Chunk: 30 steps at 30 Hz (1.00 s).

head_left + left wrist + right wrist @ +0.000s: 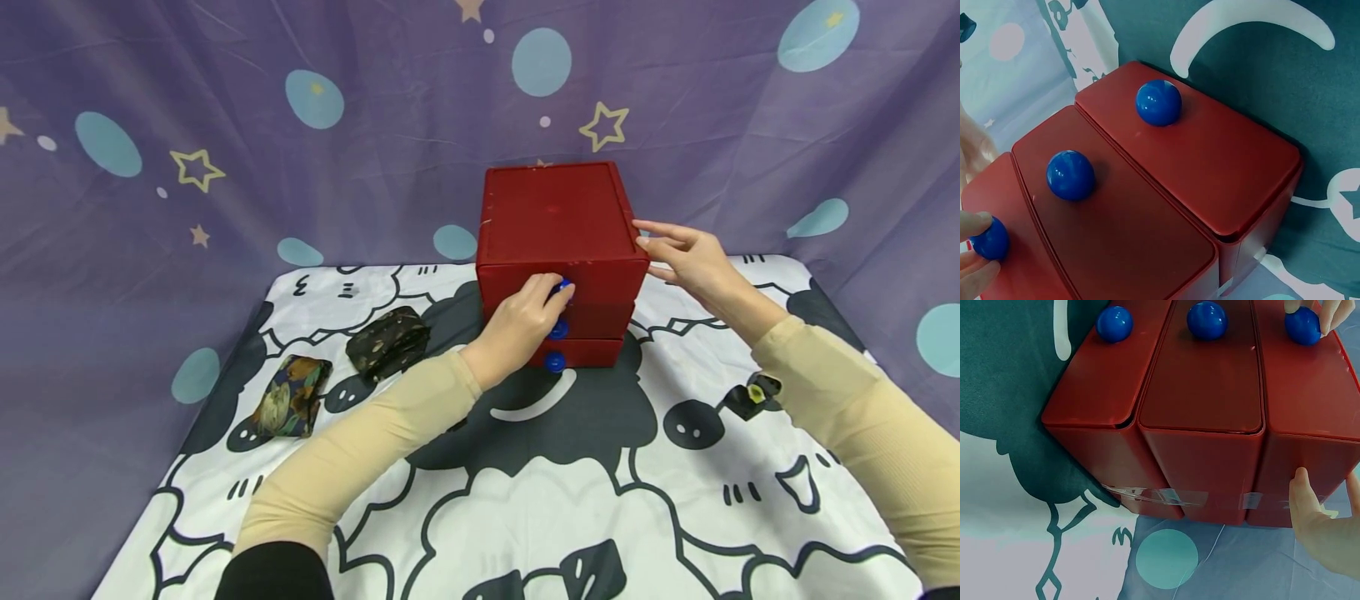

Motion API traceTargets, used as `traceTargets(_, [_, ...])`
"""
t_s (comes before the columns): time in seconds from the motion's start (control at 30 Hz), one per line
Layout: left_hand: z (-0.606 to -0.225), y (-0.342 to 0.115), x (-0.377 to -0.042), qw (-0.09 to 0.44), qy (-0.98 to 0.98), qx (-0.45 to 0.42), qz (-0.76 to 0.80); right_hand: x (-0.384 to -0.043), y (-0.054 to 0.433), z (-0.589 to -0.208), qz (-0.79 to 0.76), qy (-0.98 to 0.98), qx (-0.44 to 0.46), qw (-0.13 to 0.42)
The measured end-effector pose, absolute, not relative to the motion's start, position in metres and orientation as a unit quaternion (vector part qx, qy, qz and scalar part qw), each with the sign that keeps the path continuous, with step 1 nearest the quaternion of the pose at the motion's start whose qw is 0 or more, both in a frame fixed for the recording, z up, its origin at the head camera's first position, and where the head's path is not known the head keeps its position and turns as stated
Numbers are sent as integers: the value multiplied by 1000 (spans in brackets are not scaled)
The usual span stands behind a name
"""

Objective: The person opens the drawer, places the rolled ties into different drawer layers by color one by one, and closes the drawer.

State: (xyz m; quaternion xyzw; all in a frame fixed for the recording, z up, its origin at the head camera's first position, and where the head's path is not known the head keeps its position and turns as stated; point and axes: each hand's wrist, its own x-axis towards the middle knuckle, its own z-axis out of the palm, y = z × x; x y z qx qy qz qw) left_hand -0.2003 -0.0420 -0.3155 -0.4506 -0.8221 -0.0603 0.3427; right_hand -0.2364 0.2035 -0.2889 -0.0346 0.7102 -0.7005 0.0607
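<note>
A red chest of three drawers [555, 212] stands at the back of the table, each drawer front bearing a round blue knob. My left hand [517, 327] pinches the top drawer's knob [992, 240] between thumb and fingers. Below it are the middle knob [1070, 175] and the bottom knob [1159, 103], both untouched. On the chest's right side, near its upper front corner, my right hand [693, 260] rests its extended fingertips [1300, 477]. All the drawers look closed.
Left of the chest lie a dark patterned pouch [387, 342] and a flat floral pouch [294, 396]. A small black item with a yellow mark [752, 395] lies beside my right forearm. Behind the table hangs a purple curtain [405, 167]. Clear tape [1179, 497] runs along the chest's side.
</note>
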Motion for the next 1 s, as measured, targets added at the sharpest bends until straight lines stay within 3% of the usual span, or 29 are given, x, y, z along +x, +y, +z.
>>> traceTargets(0.3, [-318, -42, -201, 368, -812, -447, -71, -237, 204, -289, -701, 709, -34, 63])
traceTargets(0.63, [-320, -44, -189, 445, -770, -452, -66, -237, 203, -289, -710, 701, -40, 59])
traceTargets(1.0, [-328, -46, -180, 442, -771, -455, -51, -237, 204, -290, -715, 696, -40, 59])
